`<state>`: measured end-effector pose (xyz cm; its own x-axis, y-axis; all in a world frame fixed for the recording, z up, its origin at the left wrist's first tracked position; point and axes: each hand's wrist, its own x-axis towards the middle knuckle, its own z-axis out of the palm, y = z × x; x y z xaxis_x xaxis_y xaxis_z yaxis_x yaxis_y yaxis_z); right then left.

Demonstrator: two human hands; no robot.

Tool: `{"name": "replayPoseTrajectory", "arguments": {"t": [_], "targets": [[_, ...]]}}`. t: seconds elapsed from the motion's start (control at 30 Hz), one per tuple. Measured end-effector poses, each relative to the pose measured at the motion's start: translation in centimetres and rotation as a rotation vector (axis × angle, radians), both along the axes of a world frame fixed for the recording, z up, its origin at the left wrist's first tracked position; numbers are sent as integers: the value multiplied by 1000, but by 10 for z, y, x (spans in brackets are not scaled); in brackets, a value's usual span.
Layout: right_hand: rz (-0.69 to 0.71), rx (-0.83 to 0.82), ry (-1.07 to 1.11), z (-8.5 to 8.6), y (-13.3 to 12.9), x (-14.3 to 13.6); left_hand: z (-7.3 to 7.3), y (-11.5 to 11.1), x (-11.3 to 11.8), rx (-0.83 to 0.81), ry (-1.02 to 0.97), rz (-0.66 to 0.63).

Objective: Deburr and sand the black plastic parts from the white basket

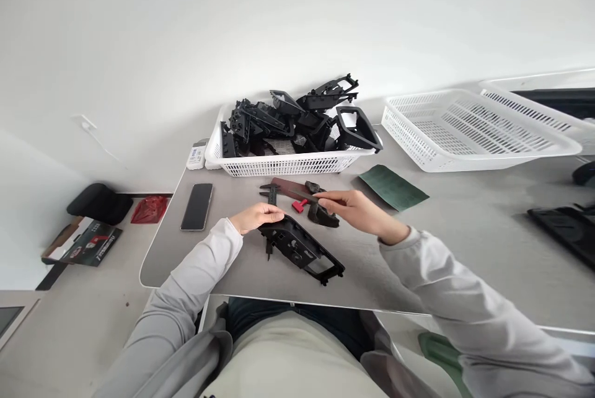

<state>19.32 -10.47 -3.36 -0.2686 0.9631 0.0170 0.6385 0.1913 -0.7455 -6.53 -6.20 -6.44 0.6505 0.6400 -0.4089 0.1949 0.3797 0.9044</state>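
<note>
My left hand (258, 217) pinches the upper left end of a black plastic frame (300, 248), thumb on top. The part slants down to the right above the table, its clips and rectangular opening showing. In the fingers of my right hand (351, 209) is a slim flat file (304, 195), its tip pointing left over the table, apart from the frame. A dark caliper (272, 194) lies partly hidden behind the frame. Near my right fingers are a small red piece (300, 206), a dark lump-like object (323, 217) and a reddish-brown sheet (286, 186).
A white basket (288, 167) heaped with black plastic parts stands at the back, with another white basket (432, 159) to its right. A green sheet (394, 188) lies on the table (446, 243). A phone (196, 207) is at the left; a black tray-like item (564, 234) is far right.
</note>
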Motion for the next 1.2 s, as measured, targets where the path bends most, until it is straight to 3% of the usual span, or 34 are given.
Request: {"name": "replayPoseTrajectory", "arguments": {"t": [0.13,0.27,0.5,0.87,1.07,1.2], "targets": [[-73,94,-13,-35,0,-11,-18,3,3,75,64,46],[-29,170,-77,-50,0,-15,-22,4,6,235,118,23],[47,272,-175,-49,-11,-15,-32,5,3,439,186,26],[163,343,-291,-42,-17,-13,-31,5,3,428,271,-47],[95,363,-347,-46,-15,-9,-33,5,1,425,290,-55],[135,351,-309,-45,-16,-10,-35,5,2,418,279,-51]]}}
